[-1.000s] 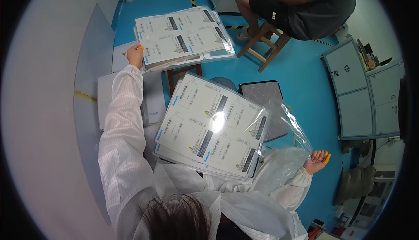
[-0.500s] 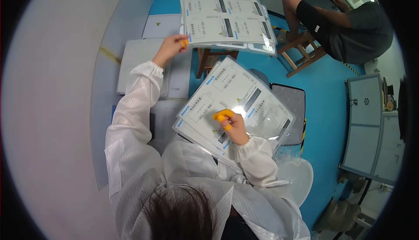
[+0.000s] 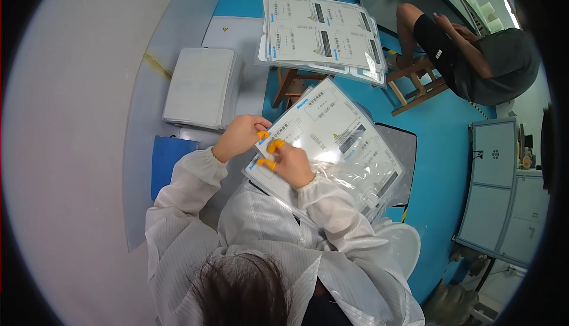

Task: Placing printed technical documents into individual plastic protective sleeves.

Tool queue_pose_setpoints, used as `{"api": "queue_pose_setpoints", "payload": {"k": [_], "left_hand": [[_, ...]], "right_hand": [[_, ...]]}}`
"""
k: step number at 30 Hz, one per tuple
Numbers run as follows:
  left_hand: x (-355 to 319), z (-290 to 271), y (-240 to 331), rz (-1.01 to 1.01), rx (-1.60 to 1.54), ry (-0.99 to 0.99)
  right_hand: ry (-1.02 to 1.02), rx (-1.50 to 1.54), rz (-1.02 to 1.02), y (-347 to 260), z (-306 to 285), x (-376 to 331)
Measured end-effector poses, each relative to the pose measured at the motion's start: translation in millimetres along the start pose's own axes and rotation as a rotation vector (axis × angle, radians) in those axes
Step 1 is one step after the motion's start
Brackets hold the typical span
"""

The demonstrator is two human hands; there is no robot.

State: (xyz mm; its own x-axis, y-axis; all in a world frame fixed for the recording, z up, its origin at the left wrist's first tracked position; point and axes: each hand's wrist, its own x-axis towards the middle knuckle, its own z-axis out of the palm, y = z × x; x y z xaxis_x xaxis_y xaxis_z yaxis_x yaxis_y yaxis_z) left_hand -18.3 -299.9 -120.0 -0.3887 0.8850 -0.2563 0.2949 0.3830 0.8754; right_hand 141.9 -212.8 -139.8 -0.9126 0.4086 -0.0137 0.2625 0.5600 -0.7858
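A white printed sheet [image 3: 320, 121] with blue and black markings lies slanted on a stack of similar sheets over my lap. At its left corner, my left hand [image 3: 240, 137] is closed on the edge, a yellow finger cot on one digit. Close beside it, my right hand [image 3: 291, 165] is over the sheet's lower left edge. Its thumb and index finger wear yellow finger cots and are bent but apart, with nothing visible between them. Crumpled clear plastic film [image 3: 361, 175] covers the right part of the sheet.
A second stack of printed sheets [image 3: 320, 30] rests on a wooden stool [image 3: 286, 86] ahead. Plain white panels [image 3: 198, 86] are stacked at left, near a blue object [image 3: 170, 163]. A person [image 3: 501, 65] sits at far right; a grey cabinet [image 3: 492, 178] stands at right.
My left hand has come back from the far stack to the near sheet's left corner. My right hand has shifted left toward it. The clear film bulges more.
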Motion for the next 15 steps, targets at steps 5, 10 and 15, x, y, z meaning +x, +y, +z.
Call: {"api": "queue_pose_setpoints", "payload": {"k": [5, 10, 15], "left_hand": [[-1, 1, 4, -0.048, -0.040, -0.013], [-2, 4, 0, -0.075, -0.140, 0.044], [-7, 6, 15, -0.134, -0.048, 0.026]], "right_hand": [[0.143, 0.041, 0.043, 14, 4, 3], [0.177, 0.044, 0.138, 14, -12, 4], [0.005, -0.098, 0.113, -14, 2, -5]]}}
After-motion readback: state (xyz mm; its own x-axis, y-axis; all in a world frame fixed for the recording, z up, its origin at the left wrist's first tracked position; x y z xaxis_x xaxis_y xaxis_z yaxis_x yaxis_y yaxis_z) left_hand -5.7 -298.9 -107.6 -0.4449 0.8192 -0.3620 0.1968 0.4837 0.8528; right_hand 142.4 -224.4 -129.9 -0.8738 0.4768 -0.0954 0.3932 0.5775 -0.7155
